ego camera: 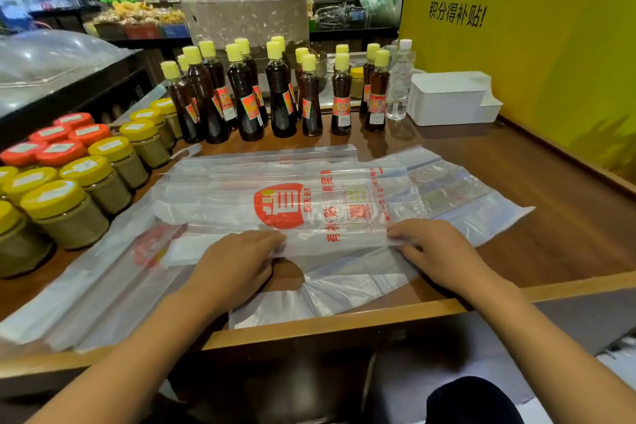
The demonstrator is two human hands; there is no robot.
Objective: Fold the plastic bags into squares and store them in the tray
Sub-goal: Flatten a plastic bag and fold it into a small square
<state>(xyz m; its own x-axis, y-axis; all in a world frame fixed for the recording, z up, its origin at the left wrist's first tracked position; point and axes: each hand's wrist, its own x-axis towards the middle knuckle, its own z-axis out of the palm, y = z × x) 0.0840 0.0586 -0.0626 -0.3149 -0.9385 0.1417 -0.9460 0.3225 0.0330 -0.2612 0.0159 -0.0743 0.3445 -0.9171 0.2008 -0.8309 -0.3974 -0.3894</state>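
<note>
A thin, translucent plastic bag printed with a red logo and red characters is spread flat across the middle of the brown wooden bench, its near edge doubled over into a long narrow band. That band is held at both ends: the left hand is laid on it with fingers curled and the tips pinching the folded edge, and the right hand is set likewise, fingers close together and clamped on the fold. More of the same crinkled, glossy film is seen beneath and around it (how many bags lie there cannot be told): a long sheet trailing to the bench's near left edge and a wrinkled piece reaching the front edge between the wrists. A white, smooth-walled rectangular plastic tray is placed at the far right corner, against the yellow wall, well apart from the bag. Along the far edge a row of dark, waisted bottles with pale yellow caps is ranged, about sixteen being countable, with one clear water bottle beside the tray. At the left edge squat round jars are clustered, roughly ten yellow-lidded and five orange-lidded.
</note>
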